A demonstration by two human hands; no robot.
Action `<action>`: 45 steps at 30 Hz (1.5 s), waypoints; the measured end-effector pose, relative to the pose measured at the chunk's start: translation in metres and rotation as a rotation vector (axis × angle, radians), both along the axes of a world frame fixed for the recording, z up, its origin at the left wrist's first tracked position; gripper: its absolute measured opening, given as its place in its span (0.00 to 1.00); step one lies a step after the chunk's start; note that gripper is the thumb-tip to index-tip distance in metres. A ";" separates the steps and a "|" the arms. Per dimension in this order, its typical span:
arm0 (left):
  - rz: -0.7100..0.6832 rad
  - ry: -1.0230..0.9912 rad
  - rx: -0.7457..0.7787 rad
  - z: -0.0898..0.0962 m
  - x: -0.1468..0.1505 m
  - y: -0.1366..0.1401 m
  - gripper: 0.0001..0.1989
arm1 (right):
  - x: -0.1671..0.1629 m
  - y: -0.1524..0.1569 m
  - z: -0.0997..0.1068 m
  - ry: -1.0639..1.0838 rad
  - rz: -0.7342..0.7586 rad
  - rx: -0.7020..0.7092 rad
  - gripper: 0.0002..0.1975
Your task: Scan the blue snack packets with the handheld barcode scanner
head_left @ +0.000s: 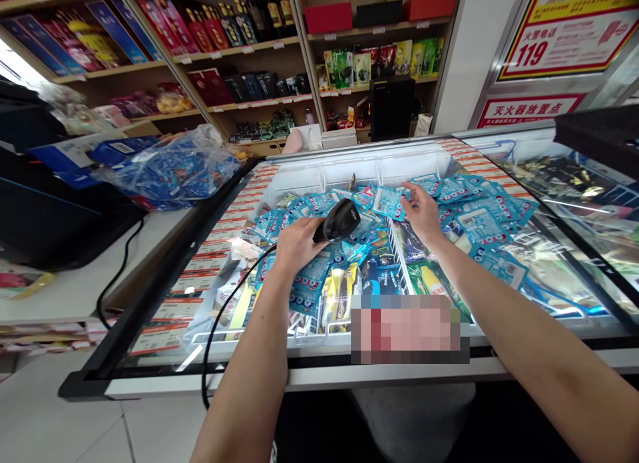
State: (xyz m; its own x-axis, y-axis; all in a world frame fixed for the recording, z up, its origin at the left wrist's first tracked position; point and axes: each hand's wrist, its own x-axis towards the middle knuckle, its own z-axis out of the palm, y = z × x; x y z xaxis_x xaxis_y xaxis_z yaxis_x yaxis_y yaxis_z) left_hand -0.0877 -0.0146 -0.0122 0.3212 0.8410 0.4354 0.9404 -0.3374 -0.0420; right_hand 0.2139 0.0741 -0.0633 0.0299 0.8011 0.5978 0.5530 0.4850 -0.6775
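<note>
Left hand point(299, 245): grip wrapped round black scanner point(342, 220) | Right hand point(422, 213): narrow grip on blue packet point(387, 202)'s edge, presumably leaving its printed face clear | Packet: over glass-topped freezer point(324, 377), among loose packets point(482, 227)

The left hand point(297, 247) and the right hand point(422, 213) are seen bare, and the forearms point(257, 356) behind them are likewise uncovered. Well below the left hand, black clothing point(314, 423) is partly shown, marked with a small patch of white point(273, 452); its cut is lost in shadow.
</note>
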 end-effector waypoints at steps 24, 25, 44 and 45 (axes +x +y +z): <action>0.280 -0.037 -0.005 -0.003 -0.012 0.000 0.21 | -0.026 -0.024 0.011 -0.660 0.333 0.092 0.23; 0.278 -0.033 -0.003 -0.003 -0.012 0.000 0.22 | -0.027 -0.024 0.009 -0.671 0.372 0.085 0.23; 0.270 -0.028 -0.029 -0.004 -0.010 0.000 0.23 | -0.032 -0.029 0.011 -0.616 0.283 0.064 0.24; 0.271 -0.030 -0.027 -0.004 -0.010 0.000 0.23 | -0.032 -0.029 0.011 -0.604 0.260 0.059 0.24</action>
